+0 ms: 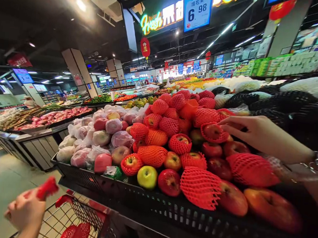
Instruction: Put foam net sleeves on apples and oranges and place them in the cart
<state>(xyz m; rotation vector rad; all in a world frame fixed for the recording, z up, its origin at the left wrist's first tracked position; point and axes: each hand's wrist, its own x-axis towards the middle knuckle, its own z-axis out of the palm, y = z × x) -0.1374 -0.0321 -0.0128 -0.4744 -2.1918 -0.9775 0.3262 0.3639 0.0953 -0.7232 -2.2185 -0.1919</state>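
My right hand reaches over the fruit pile from the right. Its fingers are pinched at the edge of a red apple in a red foam net, which sits on top of the heap. At the lower left my left hand is closed around a blurred, crumpled-looking red piece, out beside the display. Around the right hand lie bare red apples and more in red foam nets. A loose red net sleeve rests at the crate's front, next to a green apple.
A black slotted crate edges the fruit. Below it stands a shopping cart with red netted items inside. Bagged fruit fills the left part. Dark-netted produce lies behind the right hand. Another produce stand is farther left.
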